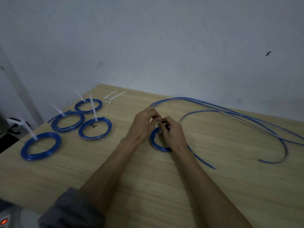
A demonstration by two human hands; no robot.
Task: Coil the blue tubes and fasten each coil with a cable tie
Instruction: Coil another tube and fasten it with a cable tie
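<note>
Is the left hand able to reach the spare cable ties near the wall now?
Probably yes, but not at once. The spare cable ties lie uncovered, with bare table between, but the left hand and right hand are both pinching the tie on the coil.

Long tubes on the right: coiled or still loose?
Loose. The long tubes lie uncoiled in open curves across the table, with no tie on them.

Five blue coils (160, 142), two hands (144, 124).
</note>
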